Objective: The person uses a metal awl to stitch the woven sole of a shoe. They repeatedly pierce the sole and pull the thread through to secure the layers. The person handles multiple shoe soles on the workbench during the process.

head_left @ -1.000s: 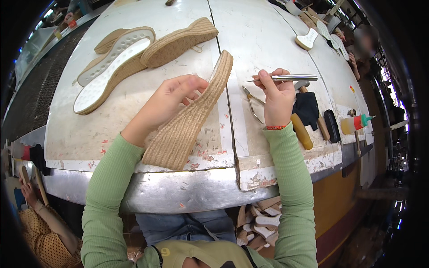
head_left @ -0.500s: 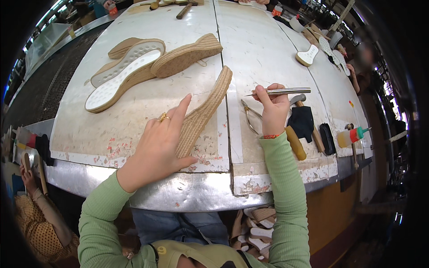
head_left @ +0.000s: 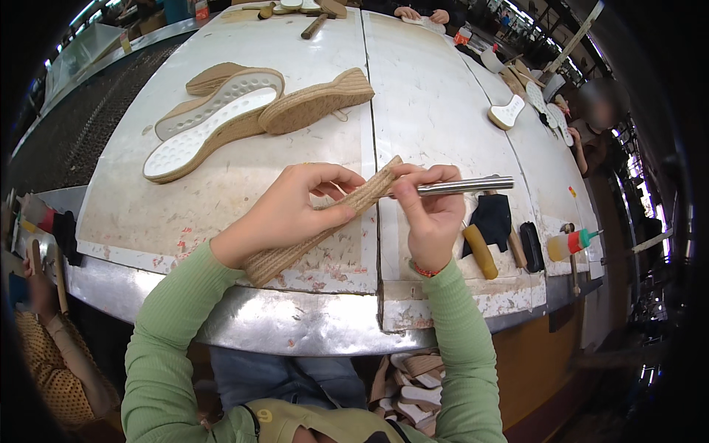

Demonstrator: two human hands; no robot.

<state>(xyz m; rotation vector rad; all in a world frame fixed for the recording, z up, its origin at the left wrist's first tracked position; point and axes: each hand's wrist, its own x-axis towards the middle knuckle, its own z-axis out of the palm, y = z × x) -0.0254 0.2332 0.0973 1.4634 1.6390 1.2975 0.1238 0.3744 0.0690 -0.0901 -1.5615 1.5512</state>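
Observation:
My left hand is closed around a rope-wrapped wedge sole, thumb on the near side and fingers behind. The sole slants over the front of the table, its narrow end up toward the right. In my right hand is a slim silver craft knife, its handle pointing right. The knife's tip meets the sole's right side near the narrow end and is partly hidden there. Farther back lie a white-topped wedge sole and a tan one turned on its side.
Right of my right hand lie a yellow handle, a black cloth, a black case and a green-capped bottle. A hammer is at the back. Another person's hands work across the table; another person is at left.
My left hand has taken hold of the sole, lifting and tilting it rightward. My right hand has moved left and down, bringing the craft knife to the sole.

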